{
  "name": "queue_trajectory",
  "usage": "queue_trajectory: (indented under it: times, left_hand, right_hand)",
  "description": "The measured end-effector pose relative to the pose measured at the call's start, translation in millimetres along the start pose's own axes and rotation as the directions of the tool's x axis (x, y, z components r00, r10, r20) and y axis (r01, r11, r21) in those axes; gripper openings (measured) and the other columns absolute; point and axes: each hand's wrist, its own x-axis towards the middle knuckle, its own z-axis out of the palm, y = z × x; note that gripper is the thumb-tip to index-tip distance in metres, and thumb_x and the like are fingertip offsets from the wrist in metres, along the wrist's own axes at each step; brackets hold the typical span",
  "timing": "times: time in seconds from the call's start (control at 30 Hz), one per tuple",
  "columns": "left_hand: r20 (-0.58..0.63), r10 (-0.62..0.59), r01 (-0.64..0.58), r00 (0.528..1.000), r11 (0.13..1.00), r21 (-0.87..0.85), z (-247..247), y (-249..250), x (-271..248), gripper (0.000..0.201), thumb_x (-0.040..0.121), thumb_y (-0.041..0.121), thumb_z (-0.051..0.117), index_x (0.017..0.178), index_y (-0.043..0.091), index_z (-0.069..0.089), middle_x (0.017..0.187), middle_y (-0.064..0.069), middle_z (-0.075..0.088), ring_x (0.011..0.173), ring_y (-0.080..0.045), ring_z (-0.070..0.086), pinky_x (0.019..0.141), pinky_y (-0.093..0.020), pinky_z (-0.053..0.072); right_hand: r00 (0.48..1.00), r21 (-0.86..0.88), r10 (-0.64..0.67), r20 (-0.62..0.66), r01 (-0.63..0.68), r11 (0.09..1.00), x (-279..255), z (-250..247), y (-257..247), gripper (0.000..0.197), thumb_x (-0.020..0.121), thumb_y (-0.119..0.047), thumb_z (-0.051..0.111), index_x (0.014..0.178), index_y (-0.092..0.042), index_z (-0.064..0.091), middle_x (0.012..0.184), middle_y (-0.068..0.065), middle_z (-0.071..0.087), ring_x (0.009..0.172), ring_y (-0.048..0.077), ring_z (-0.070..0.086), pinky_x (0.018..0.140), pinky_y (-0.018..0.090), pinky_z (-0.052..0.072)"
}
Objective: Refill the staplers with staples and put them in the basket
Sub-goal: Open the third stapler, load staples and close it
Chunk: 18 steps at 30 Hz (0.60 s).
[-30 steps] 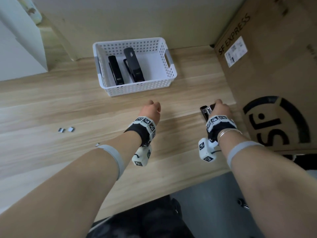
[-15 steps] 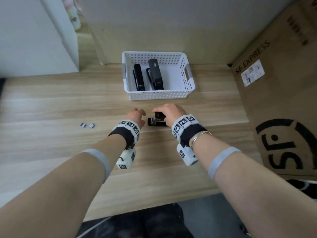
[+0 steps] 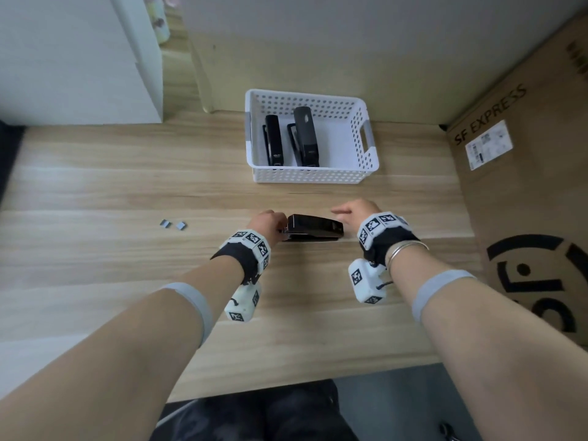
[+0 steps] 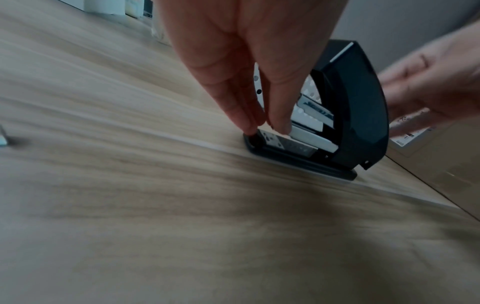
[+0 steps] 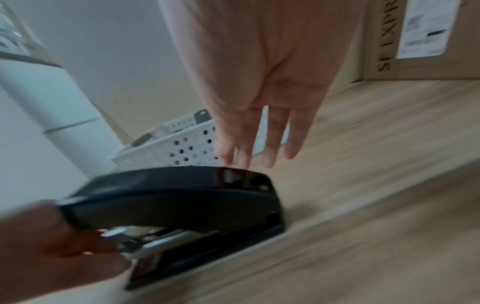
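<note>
A black stapler (image 3: 313, 229) (image 4: 358, 102) (image 5: 168, 197) lies sideways on the wooden table, in front of the white basket (image 3: 305, 177). My left hand (image 3: 270, 222) (image 4: 265, 127) pinches its front end at the metal magazine and base. My right hand (image 3: 353, 211) (image 5: 254, 158) hovers at the rear end with straight fingers and holds nothing. In the basket lie two more black staplers (image 3: 274, 144) (image 3: 306, 135). Two small staple strips (image 3: 165, 223) (image 3: 181, 225) sit on the table to the left.
A big cardboard box (image 3: 525, 186) stands along the table's right side. A white cabinet (image 3: 79, 58) rises at the back left. The table's front edge (image 3: 286, 386) runs close below my forearms.
My right hand brought the stapler from beside the cardboard box to the middle of the table and let go. My left hand has taken hold of its front end.
</note>
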Motion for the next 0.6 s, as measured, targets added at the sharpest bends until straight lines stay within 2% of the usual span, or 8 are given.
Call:
queue_trajectory:
  times: [0.1,0.13,0.23,0.37,0.6]
  left_hand:
    - [-0.017,0.025,-0.025,1.000,1.000,-0.009,0.8,0.0,0.4,0.029,0.084,0.018,0.064,0.108,0.004,0.061,0.112,-0.019,0.060,0.105,-0.032,0.056,0.088,-0.033,0.045]
    - [-0.024,0.030,-0.030,0.999,0.999,-0.014,0.6,-0.5,0.2,0.027,0.083,0.018,0.064,0.107,0.003,0.061,0.111,-0.018,0.061,0.104,-0.032,0.057,0.087,-0.033,0.045]
    - [-0.030,0.037,-0.037,0.999,0.999,-0.022,0.0,-1.4,0.8,0.025,0.082,0.017,0.065,0.103,0.003,0.063,0.109,-0.018,0.064,0.102,-0.032,0.058,0.085,-0.033,0.046]
    - [-0.036,0.046,-0.047,0.998,0.999,-0.021,0.8,-2.1,2.9,0.023,0.081,0.016,0.065,0.100,0.003,0.063,0.106,-0.017,0.066,0.100,-0.032,0.059,0.083,-0.034,0.046]
    - [-0.041,0.058,-0.058,0.997,0.998,0.000,2.5,-3.0,6.0,0.024,0.080,0.017,0.068,0.097,0.002,0.062,0.103,-0.017,0.066,0.097,-0.032,0.059,0.080,-0.033,0.046]
  right_hand:
    - [0.991,0.060,0.133,-0.011,-0.132,0.989,12.4,11.3,22.9,0.028,0.088,-0.009,0.065,0.115,-0.015,0.070,0.118,0.007,0.069,0.106,0.020,0.065,0.103,0.026,0.045]
    - [0.990,0.106,0.141,-0.024,-0.137,0.985,14.6,15.1,25.7,0.028,0.085,-0.007,0.068,0.112,-0.014,0.071,0.115,0.008,0.071,0.105,0.021,0.066,0.102,0.028,0.047]
    - [0.987,0.140,0.148,-0.066,-0.138,0.981,20.7,21.1,29.3,0.029,0.081,-0.005,0.072,0.109,-0.011,0.073,0.109,0.007,0.072,0.104,0.020,0.067,0.100,0.024,0.047]
    - [0.979,0.215,0.197,-0.054,-0.181,0.960,28.5,20.8,32.2,0.026,0.074,-0.006,0.078,0.101,-0.009,0.075,0.102,0.011,0.075,0.097,0.023,0.070,0.094,0.034,0.054]
    - [0.962,0.341,0.269,-0.053,-0.236,0.910,34.0,23.2,29.9,0.022,0.070,0.001,0.079,0.092,-0.002,0.075,0.097,0.015,0.074,0.093,0.029,0.071,0.091,0.038,0.056]
